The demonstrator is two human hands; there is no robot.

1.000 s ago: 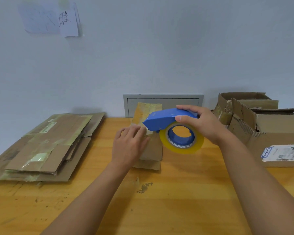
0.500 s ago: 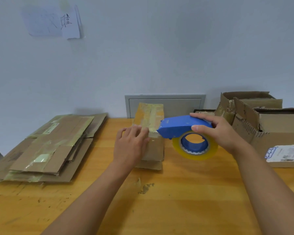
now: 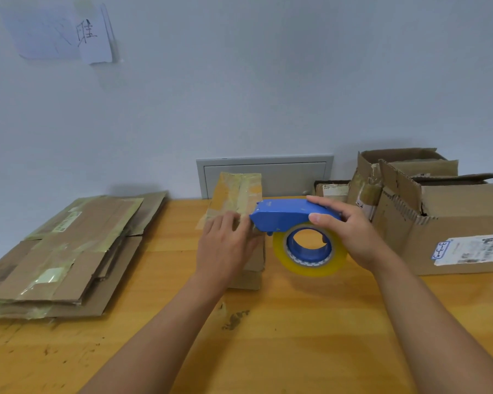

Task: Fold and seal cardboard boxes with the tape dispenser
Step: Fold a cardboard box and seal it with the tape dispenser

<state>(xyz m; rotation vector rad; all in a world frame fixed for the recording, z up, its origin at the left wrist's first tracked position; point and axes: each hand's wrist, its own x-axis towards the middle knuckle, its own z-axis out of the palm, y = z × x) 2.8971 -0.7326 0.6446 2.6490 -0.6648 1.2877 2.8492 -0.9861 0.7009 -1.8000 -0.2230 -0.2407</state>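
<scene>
A small cardboard box (image 3: 236,191) with old tape on its top stands in the middle of the wooden table (image 3: 296,336). My left hand (image 3: 225,245) lies flat on the box's near top edge, fingers straight. My right hand (image 3: 350,234) grips the blue tape dispenser (image 3: 285,216) by its top, thumb on the near side. The dispenser's nose touches the box's right top edge, beside my left fingers. Its yellow tape roll (image 3: 309,251) hangs just right of the box, above the table.
A stack of flattened cardboard boxes (image 3: 66,251) lies at the left. Open cardboard boxes (image 3: 439,220) stand at the right, one with a shipping label (image 3: 473,248). A grey wall panel (image 3: 268,174) sits behind the small box. Papers (image 3: 66,32) hang on the wall.
The dispenser slid right off the box top, then came back a little left, its nose now at the box's right top edge. My left hand stayed pressed on the box.
</scene>
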